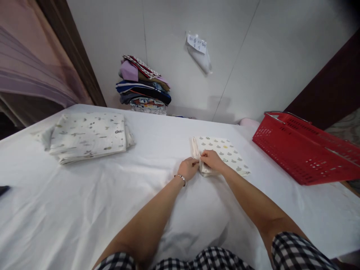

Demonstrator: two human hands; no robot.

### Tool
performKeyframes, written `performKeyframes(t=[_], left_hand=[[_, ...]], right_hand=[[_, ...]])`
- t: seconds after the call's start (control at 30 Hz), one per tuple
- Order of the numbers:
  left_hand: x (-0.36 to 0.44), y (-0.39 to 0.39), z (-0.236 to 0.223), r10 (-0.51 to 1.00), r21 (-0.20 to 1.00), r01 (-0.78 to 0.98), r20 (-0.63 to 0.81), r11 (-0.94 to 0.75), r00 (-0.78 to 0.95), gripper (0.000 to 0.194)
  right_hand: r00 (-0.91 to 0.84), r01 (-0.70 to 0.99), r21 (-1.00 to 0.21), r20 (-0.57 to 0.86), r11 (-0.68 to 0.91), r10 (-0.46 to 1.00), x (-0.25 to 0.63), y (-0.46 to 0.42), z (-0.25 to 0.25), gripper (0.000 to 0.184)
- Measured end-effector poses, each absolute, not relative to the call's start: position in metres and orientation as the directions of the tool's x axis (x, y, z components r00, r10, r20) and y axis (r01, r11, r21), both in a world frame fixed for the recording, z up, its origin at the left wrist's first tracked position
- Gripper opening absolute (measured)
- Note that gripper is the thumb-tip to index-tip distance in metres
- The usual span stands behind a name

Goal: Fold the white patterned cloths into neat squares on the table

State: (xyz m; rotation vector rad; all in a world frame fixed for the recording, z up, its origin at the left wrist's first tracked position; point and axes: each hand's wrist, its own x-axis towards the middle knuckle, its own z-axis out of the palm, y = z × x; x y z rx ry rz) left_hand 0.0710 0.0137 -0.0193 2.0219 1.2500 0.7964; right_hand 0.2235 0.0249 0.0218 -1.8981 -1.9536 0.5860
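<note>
The cloth (232,152), pale with small grey figures and a yellow one, lies folded right of the middle of the table (118,202), nearer the far edge than the person. Layers are bunched upright along its left side. The right hand (210,159) reaches over the near left part of the cloth, its fingers drawn together and pinching those layers. The left hand (189,168), just beside it, has its fingers curled closed on the same side's outer edge. A bracelet (181,178) circles the left wrist.

To the right, well apart from the cloth, a red basket (303,150) with metal handles sits tilted by the table's right edge; a pink thing (249,123) shows partly behind it. Toward the far left corner lies a larger pile (90,137) of folded pale fabric with scattered prints, its left end loose. A dark object (3,190), cut off by the view, is at the far left. Nothing stands between the cloth and either the pile or the basket.

A white cover with soft wrinkles spreads over the table. Beyond the far edge, a stack (144,86) of mixed folded clothes rises against the pale panelled wall (174,22). A handwritten note (197,43) in a clear plastic bag hangs there. Sheer pinkish and brown curtains (36,52) drape at the left; a dark red panel (323,82) slants at the right.
</note>
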Motion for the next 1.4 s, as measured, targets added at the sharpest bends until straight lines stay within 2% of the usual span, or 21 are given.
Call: performKeyframes(t=[0.27,0.4,0.5,0.6,0.73,0.87,1.07,1.23,1.4], left_hand=[[0.069,0.016,-0.022,0.892,0.694,0.589,0.181,-0.414,0.414,0.023],[0.066,0.014,-0.020,0.835,0.614,0.593,0.224,-0.521,0.502,0.025],[0.064,0.012,-0.017,0.812,0.583,0.589,0.242,-0.559,0.531,0.028],[0.063,0.011,-0.015,0.838,0.604,0.604,0.225,-0.521,0.497,0.027],[0.064,0.011,-0.015,0.909,0.634,0.657,0.218,-0.409,0.356,0.023],[0.066,0.013,-0.019,0.887,0.609,0.652,0.225,-0.451,0.403,0.020],[0.066,0.014,-0.018,0.901,0.602,0.677,0.203,-0.423,0.383,0.021],[0.066,0.013,-0.015,0.927,0.669,0.659,0.133,-0.345,0.350,0.020],[0.065,0.014,-0.015,0.964,0.787,0.582,0.061,-0.205,0.258,0.029]], right_hand=[[-0.030,0.938,-0.347,-0.083,-0.001,0.996,0.216,0.027,0.026,0.023],[-0.032,0.964,-0.265,-0.122,-0.001,0.992,0.213,0.031,0.029,0.026],[-0.025,0.981,-0.193,-0.134,-0.001,0.991,0.211,0.034,0.030,0.019],[-0.029,0.988,-0.154,-0.138,0.007,0.990,0.210,0.035,0.030,0.010],[-0.030,0.982,-0.189,-0.114,0.008,0.993,0.213,0.036,0.030,0.009],[-0.038,0.968,-0.248,-0.032,0.029,0.999,0.213,0.035,0.029,0.007],[-0.120,0.967,-0.230,-0.021,0.112,0.993,0.208,0.033,0.020,0.010],[-0.099,0.960,-0.266,-0.026,0.089,0.995,0.211,0.033,0.016,0.008],[-0.086,0.949,-0.308,-0.030,0.073,0.996,0.210,0.029,0.021,0.008]])
